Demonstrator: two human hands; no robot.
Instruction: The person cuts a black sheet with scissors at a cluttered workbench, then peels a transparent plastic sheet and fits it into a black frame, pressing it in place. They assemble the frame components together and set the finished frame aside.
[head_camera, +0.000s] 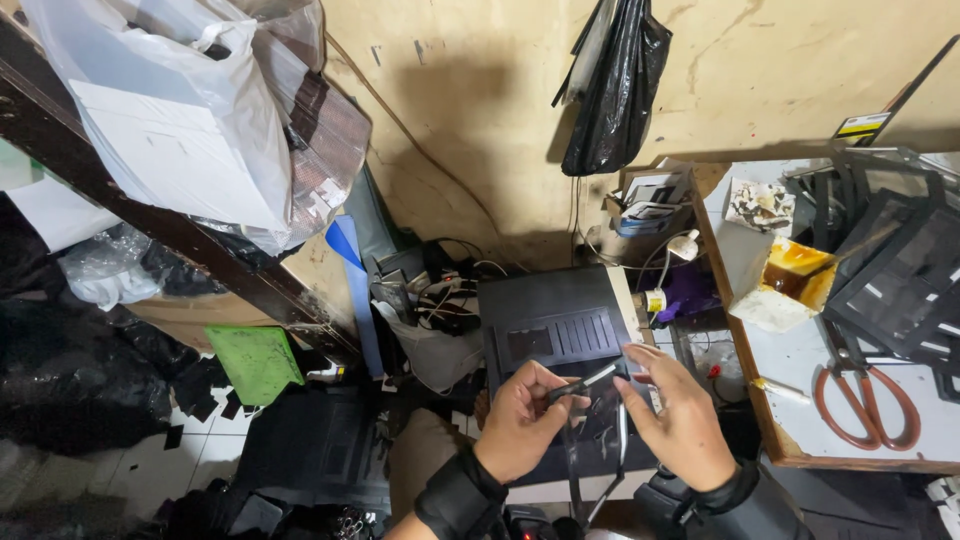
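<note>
Two hands, left hand (520, 420) and right hand (680, 415), on thin glossy black frame (590, 385).

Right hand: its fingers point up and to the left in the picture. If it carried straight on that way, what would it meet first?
The right hand would probably first meet the thin black frame strip that both hands hold, then the left hand. Beyond lies the black machine, though depth is unclear.

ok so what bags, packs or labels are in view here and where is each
White plastic bag: upper left on the dark shelf, bulging, with flat white sheets inside.
Black plastic bag: hanging on the beige wall, top centre, crumpled.
Sticker label: upper right by the table, small rectangle, yellow, black and white.
</note>
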